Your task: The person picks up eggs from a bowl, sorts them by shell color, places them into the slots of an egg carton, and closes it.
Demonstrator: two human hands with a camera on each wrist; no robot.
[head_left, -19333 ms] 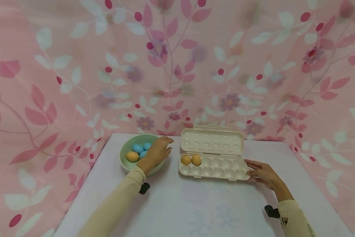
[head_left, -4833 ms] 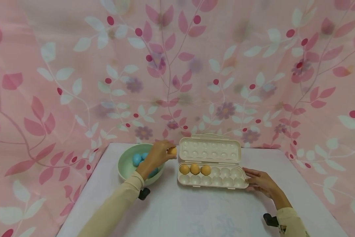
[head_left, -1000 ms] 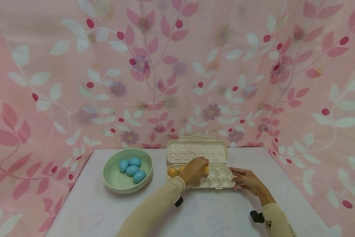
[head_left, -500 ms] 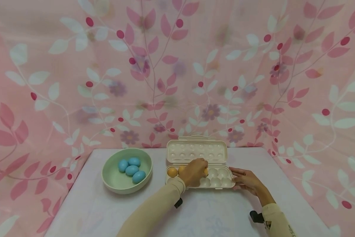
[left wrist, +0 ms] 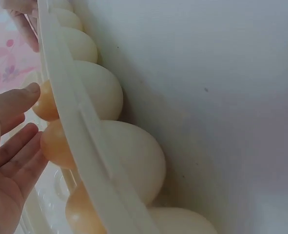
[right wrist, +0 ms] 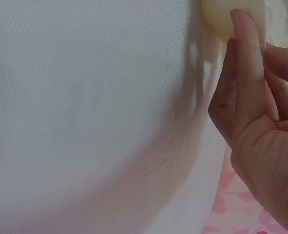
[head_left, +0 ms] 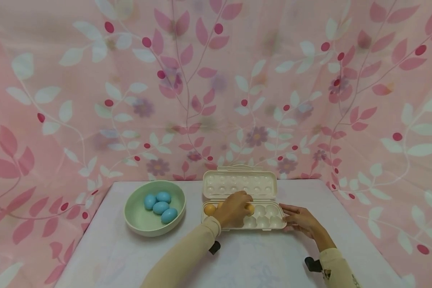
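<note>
A cream egg carton lies open on the table, several yellow eggs in its back row. My left hand is over that row, hiding part of it. In the left wrist view the thumb is at the farthest visible yellow egg, and the loosely extended fingers lie beside the neighbouring one; neither egg is gripped. At the carton's right end, my right hand pinches the edge, with the thumb on the near side.
Left of the carton stands a pale green bowl with several blue eggs inside. The carton's lid is raised at the back. A pink floral curtain hangs behind the white-covered table.
Over the last half second my left hand has loosened and drawn slightly left from the rightmost yellow egg. Earlier it carried a yellow egg from the bowl. The right hand keeps hold of the carton.
</note>
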